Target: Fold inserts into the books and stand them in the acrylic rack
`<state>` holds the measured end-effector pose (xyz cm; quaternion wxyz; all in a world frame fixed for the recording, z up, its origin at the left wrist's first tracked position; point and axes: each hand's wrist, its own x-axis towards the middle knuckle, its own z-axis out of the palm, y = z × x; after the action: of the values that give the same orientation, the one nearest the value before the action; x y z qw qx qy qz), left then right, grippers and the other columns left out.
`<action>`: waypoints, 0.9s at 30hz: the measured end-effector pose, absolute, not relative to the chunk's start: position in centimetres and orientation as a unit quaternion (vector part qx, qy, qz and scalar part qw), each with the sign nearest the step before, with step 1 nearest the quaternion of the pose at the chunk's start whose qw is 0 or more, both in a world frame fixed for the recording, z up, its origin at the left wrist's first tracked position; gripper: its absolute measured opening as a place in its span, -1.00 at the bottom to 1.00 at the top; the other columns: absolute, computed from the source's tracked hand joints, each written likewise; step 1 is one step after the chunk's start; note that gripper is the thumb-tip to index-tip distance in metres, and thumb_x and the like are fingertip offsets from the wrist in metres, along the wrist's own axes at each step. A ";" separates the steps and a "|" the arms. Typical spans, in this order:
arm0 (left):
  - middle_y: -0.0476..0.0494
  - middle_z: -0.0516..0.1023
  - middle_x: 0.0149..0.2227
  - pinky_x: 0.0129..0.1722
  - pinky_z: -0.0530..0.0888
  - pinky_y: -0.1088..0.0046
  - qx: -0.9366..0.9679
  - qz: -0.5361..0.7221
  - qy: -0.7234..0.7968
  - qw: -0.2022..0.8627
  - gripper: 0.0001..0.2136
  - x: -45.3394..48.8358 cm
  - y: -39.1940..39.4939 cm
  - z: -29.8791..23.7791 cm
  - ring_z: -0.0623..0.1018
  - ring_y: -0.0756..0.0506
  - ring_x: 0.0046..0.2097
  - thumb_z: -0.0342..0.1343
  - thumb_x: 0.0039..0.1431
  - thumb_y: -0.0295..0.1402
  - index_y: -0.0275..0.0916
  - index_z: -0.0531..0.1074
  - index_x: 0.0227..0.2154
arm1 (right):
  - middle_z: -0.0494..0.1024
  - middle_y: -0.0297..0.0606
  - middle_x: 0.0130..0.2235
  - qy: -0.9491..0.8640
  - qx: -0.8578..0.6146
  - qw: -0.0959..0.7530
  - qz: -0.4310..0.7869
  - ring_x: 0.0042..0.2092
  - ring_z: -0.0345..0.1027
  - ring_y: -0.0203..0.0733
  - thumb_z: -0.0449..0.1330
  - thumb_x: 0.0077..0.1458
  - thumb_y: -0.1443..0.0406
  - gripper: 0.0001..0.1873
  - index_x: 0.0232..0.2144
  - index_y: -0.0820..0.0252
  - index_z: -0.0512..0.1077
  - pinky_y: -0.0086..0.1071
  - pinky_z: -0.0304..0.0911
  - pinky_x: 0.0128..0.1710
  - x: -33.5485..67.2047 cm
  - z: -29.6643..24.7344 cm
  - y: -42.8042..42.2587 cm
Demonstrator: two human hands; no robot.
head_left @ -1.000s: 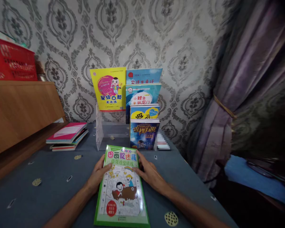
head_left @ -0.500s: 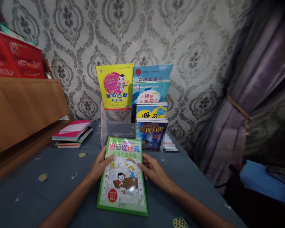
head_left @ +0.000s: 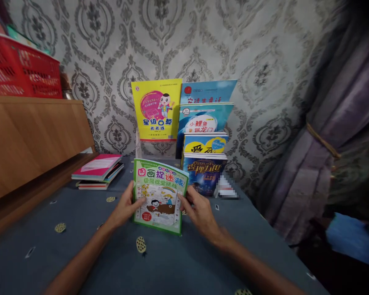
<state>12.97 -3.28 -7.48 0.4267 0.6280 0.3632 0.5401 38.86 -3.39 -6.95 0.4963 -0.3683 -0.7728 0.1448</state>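
A green-bordered picture book (head_left: 158, 196) with a cartoon cover is held upright between my hands, tilted back a little. My left hand (head_left: 126, 207) grips its left edge, thumb on the cover. On its right edge my right hand (head_left: 201, 211) is closed, thumb in front. Just behind it, a tiered book stand holds several books: a yellow book (head_left: 156, 110) at back left, a light blue book (head_left: 209, 92) at back right, then a teal book (head_left: 206, 119), a yellow-and-blue book (head_left: 189, 143) and a dark blue book (head_left: 204, 174) at the front. The held book hides the stand's lower left part.
A small pile of books with a pink one (head_left: 96, 167) on top lies on the dark tablecloth (head_left: 80, 241) at left. Beyond it, a red basket (head_left: 24, 67) sits on a wooden cabinet (head_left: 39, 131). A purple curtain (head_left: 320, 135) hangs at right.
The picture book has been raised from a flatter slant to more upright, its bottom edge now farther from me. Both hands have kept hold of it. The view has shifted slightly left.
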 end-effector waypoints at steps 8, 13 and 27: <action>-0.24 0.54 0.06 0.07 0.49 0.12 0.697 0.485 0.447 0.283 -0.40 11.8 -3.0 -9.9 0.49 -0.31 0.13 0.23 0.12 -0.21 -0.19 0.26 0.21 | 0.47 -0.35 -0.44 -0.793 -0.367 0.477 0.089 -0.42 0.39 -0.22 0.02 0.31 0.31 -0.88 -0.33 0.06 0.21 -0.41 0.20 -0.48 39.6 -8.1 -2.8; -0.16 0.61 -0.13 -0.08 0.53 0.22 0.708 0.439 0.515 0.202 -0.50 11.3 -2.4 -8.8 0.57 -0.25 -0.05 0.18 0.15 -0.19 -0.17 0.32 0.14 | 0.46 -0.34 -0.43 -0.795 -0.365 0.481 0.058 -0.43 0.38 -0.21 -0.02 0.33 0.30 -0.86 -0.33 0.06 0.23 -0.39 0.21 -0.46 39.1 -8.0 -2.0; -0.16 0.63 -0.12 -0.11 0.53 0.24 0.667 0.511 0.491 0.230 -0.56 10.7 1.3 -8.7 0.60 -0.22 -0.11 0.22 0.11 -0.23 -0.20 0.38 0.05 | 0.48 -0.24 -0.35 -0.781 -0.384 0.486 0.075 -0.31 0.38 -0.11 -0.05 0.32 0.27 -0.87 -0.24 0.08 0.28 -0.32 0.26 -0.26 36.9 -6.6 1.8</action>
<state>10.73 1.26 -8.70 0.2296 0.6670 0.4910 0.5113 36.94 1.79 -6.63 0.4861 -0.3839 -0.7814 0.0753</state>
